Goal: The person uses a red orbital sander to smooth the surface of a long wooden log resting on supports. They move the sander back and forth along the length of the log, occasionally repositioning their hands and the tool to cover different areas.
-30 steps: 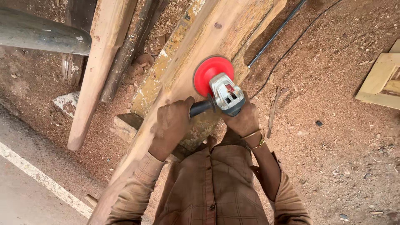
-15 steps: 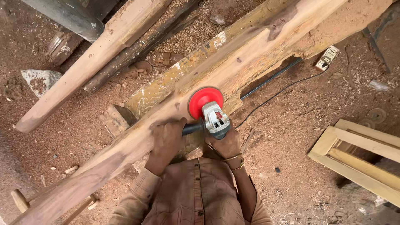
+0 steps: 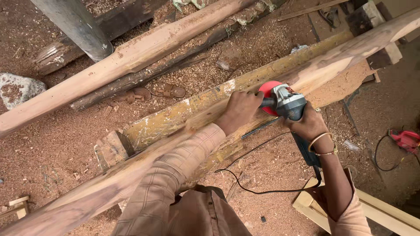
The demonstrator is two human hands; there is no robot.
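Angle grinder (image 3: 286,102) with red disc (image 3: 267,89) pressed on long rough timber beam (image 3: 131,172). Side handle gripped by left hand (image 3: 239,110); body clasped by right hand (image 3: 308,124). Black cord (image 3: 262,191) trailed over sawdust-covered floor (image 3: 57,144). Second beam (image 3: 109,70), grey post (image 3: 76,26), stone (image 3: 17,89), sandals (image 3: 155,92), pale wooden frame (image 3: 389,218) noted around.

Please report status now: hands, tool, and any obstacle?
Left hand on side handle, right hand on grinder body. Red disc on long timber. Black cord trails below, clear of disc.
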